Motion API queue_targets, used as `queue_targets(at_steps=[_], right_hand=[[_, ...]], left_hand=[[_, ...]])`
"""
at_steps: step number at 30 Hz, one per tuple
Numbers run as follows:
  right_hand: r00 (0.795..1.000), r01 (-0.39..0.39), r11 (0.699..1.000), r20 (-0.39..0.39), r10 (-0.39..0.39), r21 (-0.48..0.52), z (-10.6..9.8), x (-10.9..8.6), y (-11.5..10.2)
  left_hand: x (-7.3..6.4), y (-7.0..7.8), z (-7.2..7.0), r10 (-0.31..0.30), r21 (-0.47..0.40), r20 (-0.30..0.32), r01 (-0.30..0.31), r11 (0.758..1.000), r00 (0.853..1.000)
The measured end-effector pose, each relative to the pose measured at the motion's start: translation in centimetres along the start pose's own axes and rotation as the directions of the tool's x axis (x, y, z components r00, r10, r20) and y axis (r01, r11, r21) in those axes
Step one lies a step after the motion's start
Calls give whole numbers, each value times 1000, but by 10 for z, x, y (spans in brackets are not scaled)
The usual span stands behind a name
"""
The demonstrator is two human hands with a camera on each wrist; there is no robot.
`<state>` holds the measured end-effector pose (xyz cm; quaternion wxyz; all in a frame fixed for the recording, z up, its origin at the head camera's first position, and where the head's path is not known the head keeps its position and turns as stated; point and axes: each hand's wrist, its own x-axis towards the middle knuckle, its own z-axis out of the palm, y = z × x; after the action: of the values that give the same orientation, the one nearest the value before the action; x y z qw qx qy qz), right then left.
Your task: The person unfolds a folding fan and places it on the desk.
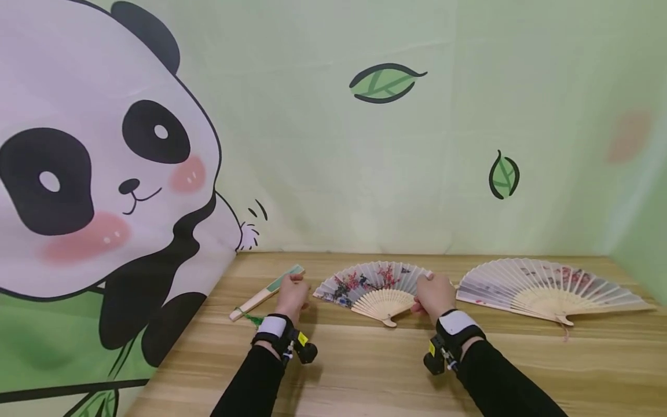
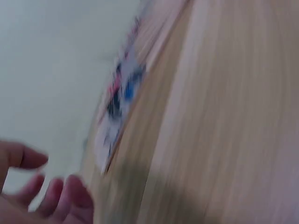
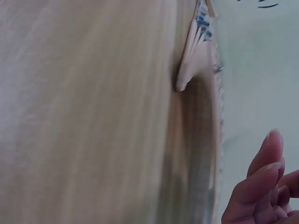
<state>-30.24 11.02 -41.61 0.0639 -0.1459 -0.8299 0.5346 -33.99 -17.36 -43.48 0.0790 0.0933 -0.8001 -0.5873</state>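
Apparently the middle fan (image 1: 375,284) is being spread, the right hand (image 1: 436,294) at its right edge, whether pinching I cannot tell. Left of that fan, the left hand (image 1: 293,296), fingers apart, empty, is beside the closed fan (image 1: 264,293), probably next to grip and open.

Middle fan (image 1: 383,298) lies between left fan (image 1: 266,294) and right fan (image 1: 552,292).

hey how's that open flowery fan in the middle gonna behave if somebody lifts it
The floral folding fan is probably light, given its thin slats. It may partly fold, since they converge at one end. Its pleated leaf might crease.
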Motion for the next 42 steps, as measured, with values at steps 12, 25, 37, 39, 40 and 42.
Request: queue_targets(at_steps=[12, 25, 37, 39, 40, 42], right_hand=[[956, 199, 980, 222, -194, -1, 43, -6, -22], [830, 157, 980, 521, -200, 126, 188, -44, -92], [874, -167, 956, 485, 30, 243, 238, -36, -93], [861, -213, 944, 505, 59, 253, 242, -36, -93], [853, -238, 935, 517, 71, 265, 244, -37, -93], [838, -264, 925, 540, 79, 273, 248, -38, -93]], left_hand=[[16, -16, -59, 266, 839, 181, -290, 460, 947], [36, -30, -82, 134, 906, 113, -157, 393, 985], [34, -28, -85, 229, 868, 325, -385, 312, 918], [33, -26, -89, 233, 848, 354, -416, 329, 906], [33, -25, -92, 224, 836, 365, -424, 349, 904], [33, -21, -98, 193, 812, 384, -429, 395, 903]])
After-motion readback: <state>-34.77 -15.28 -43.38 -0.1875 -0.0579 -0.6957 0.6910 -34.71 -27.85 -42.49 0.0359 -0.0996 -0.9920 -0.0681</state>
